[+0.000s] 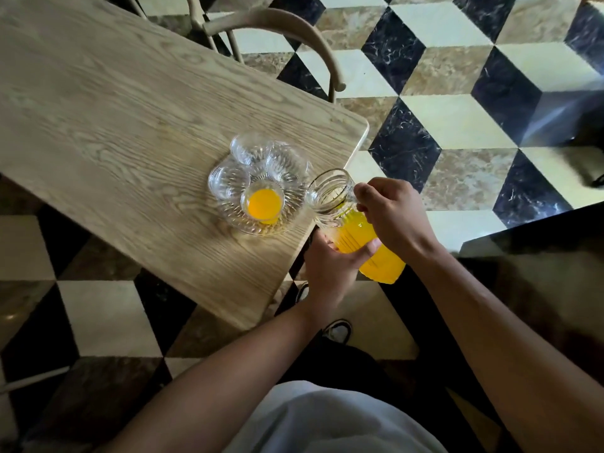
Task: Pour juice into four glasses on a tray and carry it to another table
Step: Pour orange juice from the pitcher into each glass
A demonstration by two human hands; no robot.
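Note:
A ribbed clear glass tray [295, 204] sits near the corner of the wooden table [114, 119]. Several glasses stand on it. The nearest glass [264, 203] holds orange juice. The other glasses, such as the left one [228, 183] and the far one [246, 148], look empty. A glass pitcher [353, 230] of orange juice hangs just off the table edge, right of the tray, its mouth tilted toward the tray. My right hand [392, 217] grips its handle near the rim. My left hand [333, 266] holds the pitcher's body from below.
A curved wooden chair [294, 31] stands at the table's far side. The floor [457, 93] has a black, white and beige cube pattern. A dark surface [539, 240] lies to my right. My shoes [338, 330] are below the table edge.

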